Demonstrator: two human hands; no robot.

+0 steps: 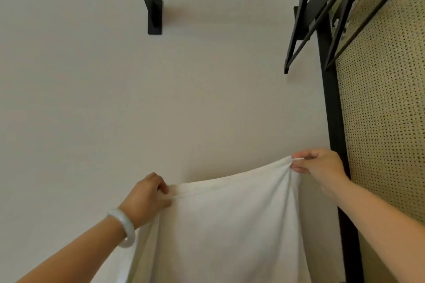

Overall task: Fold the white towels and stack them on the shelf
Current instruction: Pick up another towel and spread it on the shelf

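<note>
Nearest, at 7 o'clock in the view, a pale bangle (122, 227) sits on the left wrist. Just beyond it the left hand (149, 197) has its fingers curled round one upper corner of the white towel (218, 225), with the cloth bunched in the grip. At 4 o'clock the right hand (319, 163) pinches the other upper corner between thumb and fingers. The towel hangs between them at 6 o'clock, held up in the air and spread open. Its lower edge runs out of view.

The step in hand looks like the first fold. The right corner rides higher than the left and the top edge sags between them. It would pay to level the hands and draw the edge taut. Then the corners can meet squarely, so the side edges line up before the cloth is halved.

Behind is a plain wall (92, 99) with a black bracket (154, 16) at 11 o'clock. A black rack (305, 20) tilts at 1 o'clock, above a black post (331, 99) and a cane panel (379, 110) at 3 o'clock. I cannot tell whether that rack is the shelf.
</note>
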